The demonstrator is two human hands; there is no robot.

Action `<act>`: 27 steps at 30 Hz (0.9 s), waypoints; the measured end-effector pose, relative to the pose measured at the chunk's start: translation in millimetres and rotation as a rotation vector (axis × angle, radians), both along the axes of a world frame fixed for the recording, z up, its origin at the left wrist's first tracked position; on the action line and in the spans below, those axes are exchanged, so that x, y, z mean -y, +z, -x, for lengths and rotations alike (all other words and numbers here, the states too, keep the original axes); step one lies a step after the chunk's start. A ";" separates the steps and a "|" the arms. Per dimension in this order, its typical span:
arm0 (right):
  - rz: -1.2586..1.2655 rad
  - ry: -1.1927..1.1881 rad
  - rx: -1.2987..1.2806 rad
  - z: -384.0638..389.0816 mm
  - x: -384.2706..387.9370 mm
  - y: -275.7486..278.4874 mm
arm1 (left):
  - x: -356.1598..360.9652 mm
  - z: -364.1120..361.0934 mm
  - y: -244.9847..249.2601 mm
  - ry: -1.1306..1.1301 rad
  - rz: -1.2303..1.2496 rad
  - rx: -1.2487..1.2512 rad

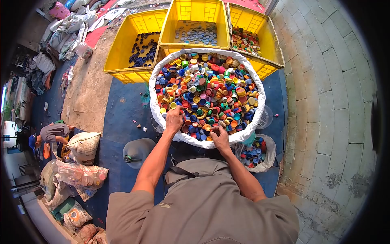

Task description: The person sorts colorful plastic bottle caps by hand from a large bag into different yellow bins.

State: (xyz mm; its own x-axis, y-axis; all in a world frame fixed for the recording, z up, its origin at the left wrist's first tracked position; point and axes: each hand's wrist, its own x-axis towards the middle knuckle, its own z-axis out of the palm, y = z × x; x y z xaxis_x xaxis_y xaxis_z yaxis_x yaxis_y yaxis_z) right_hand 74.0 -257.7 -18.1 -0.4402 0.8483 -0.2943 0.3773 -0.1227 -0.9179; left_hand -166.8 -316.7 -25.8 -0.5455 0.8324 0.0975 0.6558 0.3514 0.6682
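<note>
A large sack with a rolled white rim [156,110] stands before me, filled with plastic bottle caps [207,91] of many colours. My left hand [174,119] is over the near left part of the caps, its fingers curled together; what they hold, if anything, is hidden. At the near edge, my right hand [220,138] has its thumb and fingers closed at an orange cap [207,127]. Both wrists cross the white rim.
Beyond the sack stand three yellow crates: the left crate [118,53] with dark blue caps, the middle crate [195,45] with pale ones, the right crate [266,62] with mixed ones. A smaller bag [266,162] of caps, a large clear bottle [139,152] and a bending person [55,132] are nearby.
</note>
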 end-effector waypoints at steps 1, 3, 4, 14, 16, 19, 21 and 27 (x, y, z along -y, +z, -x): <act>-0.002 0.005 -0.001 -0.1 -0.3 -0.7 | 0.1 0.3 0.4 0.025 -0.008 0.106; -0.005 0.015 -0.004 0.6 -1.1 -0.5 | 1.1 1.1 1.8 0.076 -0.024 0.317; 0.000 0.013 -0.003 1.3 -1.8 0.6 | 0.9 1.6 3.0 0.101 -0.033 0.422; -0.076 0.106 0.059 12.2 -5.6 7.0 | 26.2 5.4 13.5 0.511 -0.516 1.154; -0.149 0.157 0.092 22.5 -8.1 16.1 | 32.8 6.5 15.8 0.545 -0.498 1.037; -0.378 0.231 0.109 47.9 -16.3 18.5 | 36.0 8.7 22.9 0.573 -0.380 0.684; -0.455 0.293 0.143 70.7 -22.2 23.0 | 39.4 7.3 26.6 0.600 -0.296 0.330; -0.725 0.473 0.157 131.0 -35.7 10.5 | 57.7 -5.4 36.1 0.656 -0.082 0.185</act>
State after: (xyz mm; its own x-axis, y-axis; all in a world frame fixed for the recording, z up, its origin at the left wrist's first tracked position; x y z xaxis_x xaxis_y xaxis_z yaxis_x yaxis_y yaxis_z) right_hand -57.0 -221.9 -7.5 -0.7927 0.5885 0.1593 0.3692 0.6713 -0.6427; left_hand -161.4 -374.5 10.3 -0.9481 0.3181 0.0030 0.1973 0.5805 0.7900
